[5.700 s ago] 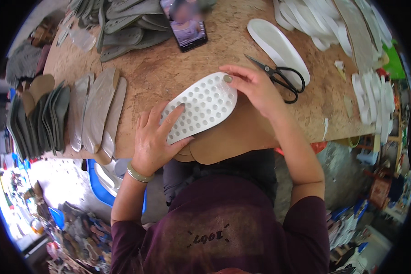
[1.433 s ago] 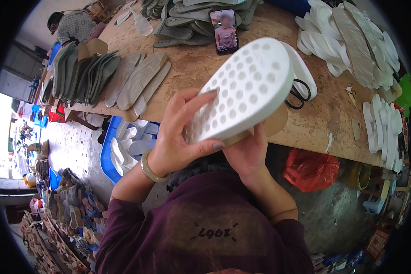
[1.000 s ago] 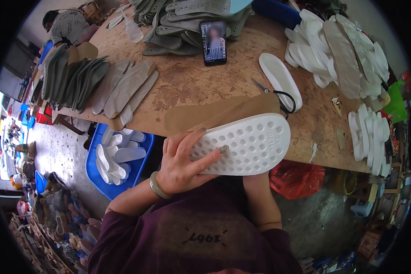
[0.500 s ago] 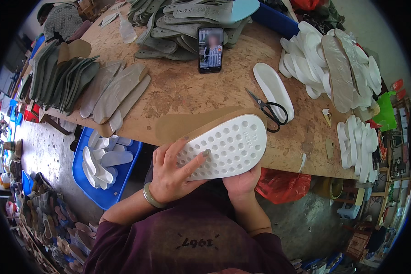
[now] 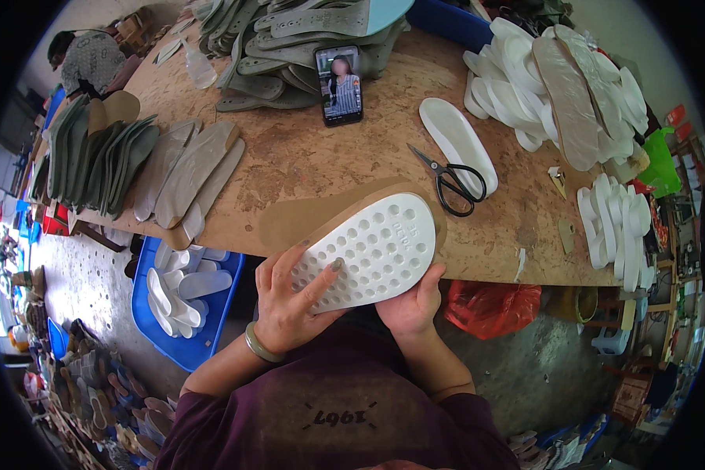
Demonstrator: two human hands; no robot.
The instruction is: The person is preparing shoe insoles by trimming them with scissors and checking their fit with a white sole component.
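Note:
A white perforated sole piece (image 5: 380, 244) lies on a tan insole board (image 5: 321, 213) at the near edge of the wooden table (image 5: 290, 153). My left hand (image 5: 288, 301) presses flat on the white piece's near left end, fingers spread over the holes. My right hand (image 5: 412, 301) grips the pair from below at the near edge, thumb up against the white piece. Both pieces overhang the table toward me.
Black scissors (image 5: 451, 178) and a single white insole (image 5: 457, 143) lie just beyond. A phone (image 5: 341, 84) sits further back. Grey insole stacks (image 5: 102, 160) fill the left, white ones (image 5: 556, 86) the right. A blue bin of white pieces (image 5: 184, 294) stands below left.
The white piece was lifted up close, then brought down and laid over the tan board at the table edge. Both hands now hold it there.

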